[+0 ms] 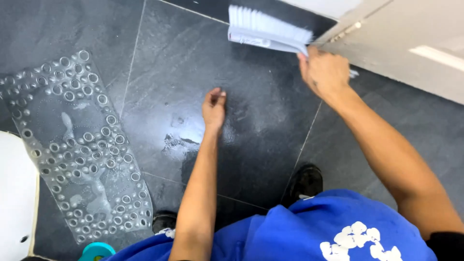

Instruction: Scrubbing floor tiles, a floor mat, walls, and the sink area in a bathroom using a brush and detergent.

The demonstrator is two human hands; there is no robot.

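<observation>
**Scrubbing brush lifted over a wet slate floor**

Seen from above, a person in a blue top leans over a dark grey tiled floor [251, 125] that is wet and streaked. The right hand [325, 71] is clenched around the handle of a white scrubbing brush [268, 30]. The brush head sticks out to the left of that hand and a little beyond it, bristles turned up and away from the person, and it looks clear of the tiles, close to a white door [401, 43] that stands just beyond the right hand.

The left hand [213, 107] holds nothing. Its fingers are curled loosely, tips pointing down at the tile or touching it; which one cannot be told. It sits well apart from the brush, nearer the body and to the left of the right hand.

To scrub well from here, the bristles would likely need turning down flat onto the wet patch between the two hands, with firm, short strokes and a steady grip on the slippery handle.

Further left of the left hand lies a clear bath mat [79, 145] studded with round suction cups, flat on the floor. Two black shoes [305, 181] stand on the tiles near the body.
</observation>
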